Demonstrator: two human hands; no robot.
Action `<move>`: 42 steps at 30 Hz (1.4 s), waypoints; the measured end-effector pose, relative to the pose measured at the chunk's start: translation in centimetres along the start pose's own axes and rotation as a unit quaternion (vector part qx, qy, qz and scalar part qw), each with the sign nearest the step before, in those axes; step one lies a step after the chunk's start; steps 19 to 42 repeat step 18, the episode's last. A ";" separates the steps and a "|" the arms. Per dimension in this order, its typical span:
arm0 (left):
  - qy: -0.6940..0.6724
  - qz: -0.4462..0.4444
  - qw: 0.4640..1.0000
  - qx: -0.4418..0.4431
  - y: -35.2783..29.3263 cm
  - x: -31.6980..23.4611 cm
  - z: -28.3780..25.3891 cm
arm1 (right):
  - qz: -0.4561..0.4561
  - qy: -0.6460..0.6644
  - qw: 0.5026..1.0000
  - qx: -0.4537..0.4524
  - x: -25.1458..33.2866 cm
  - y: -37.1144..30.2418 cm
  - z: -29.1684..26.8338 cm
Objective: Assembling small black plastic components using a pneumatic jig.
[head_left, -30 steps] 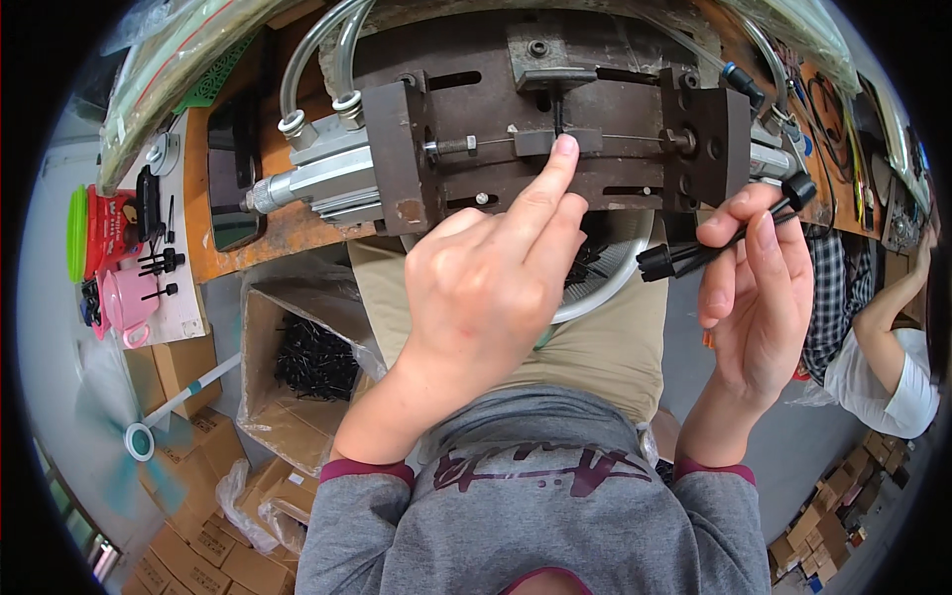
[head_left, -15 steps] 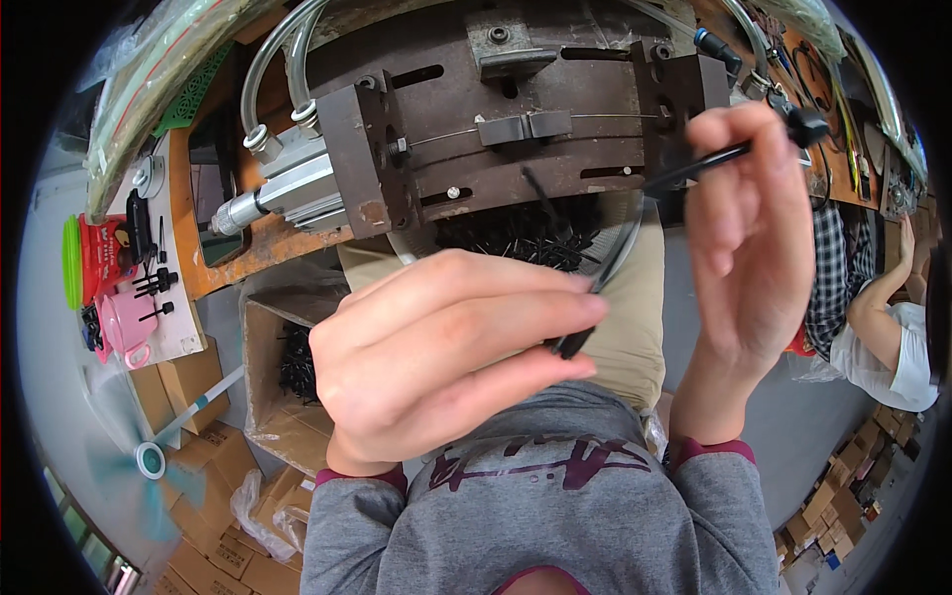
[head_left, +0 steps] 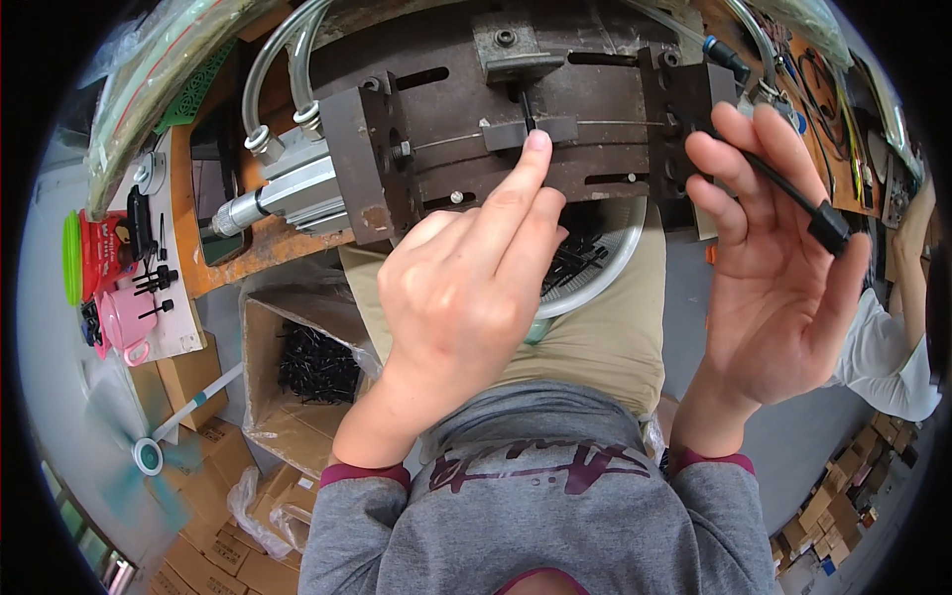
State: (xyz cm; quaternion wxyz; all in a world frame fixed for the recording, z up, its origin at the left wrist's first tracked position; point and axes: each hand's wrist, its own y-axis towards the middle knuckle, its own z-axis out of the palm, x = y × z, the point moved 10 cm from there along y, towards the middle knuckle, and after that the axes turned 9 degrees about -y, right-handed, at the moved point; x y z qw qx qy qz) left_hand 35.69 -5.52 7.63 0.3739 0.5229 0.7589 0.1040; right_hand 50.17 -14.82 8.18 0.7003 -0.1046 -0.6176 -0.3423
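My left hand (head_left: 461, 283) reaches to the metal fixture (head_left: 615, 89), its index finger stretched out. The fingertip touches a thin black rod (head_left: 528, 107) that lies across the small grey clamp blocks (head_left: 559, 130). The other fingers lie close together, the thumb is mostly hidden, and nothing shows gripped in them. Raised at the right, my right hand (head_left: 769, 268), palm showing, holds a black rod with a thick black head (head_left: 828, 228). The head sits by the thumb, while the thin shaft runs across the fingers.
A pale bowl (head_left: 607, 296) of black pieces rests on my lap under the fixture's edge. An open carton (head_left: 266, 397) with more black pieces stands at left, near a pink cup (head_left: 129, 322) and a fan (head_left: 147, 456). Another person's arm (head_left: 912, 243) shows at far right.
My left hand has moved up and away from me to the clamp blocks, where a black rod now lies. My right hand has turned palm-up, and its rod now points head toward me.
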 end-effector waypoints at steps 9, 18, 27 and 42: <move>0.006 -0.009 1.000 0.006 0.1 0.0 0.0 | -0.089 -0.316 0.944 0.039 2.5 -0.6 2.2; 0.002 -0.006 1.000 0.007 0.1 0.1 -0.2 | -0.185 -0.485 0.847 0.116 2.4 -1.4 5.9; 0.002 -0.006 1.000 0.007 0.1 0.1 -0.2 | -0.185 -0.485 0.847 0.116 2.4 -1.4 5.9; 0.002 -0.006 1.000 0.007 0.1 0.1 -0.2 | -0.185 -0.485 0.847 0.116 2.4 -1.4 5.9</move>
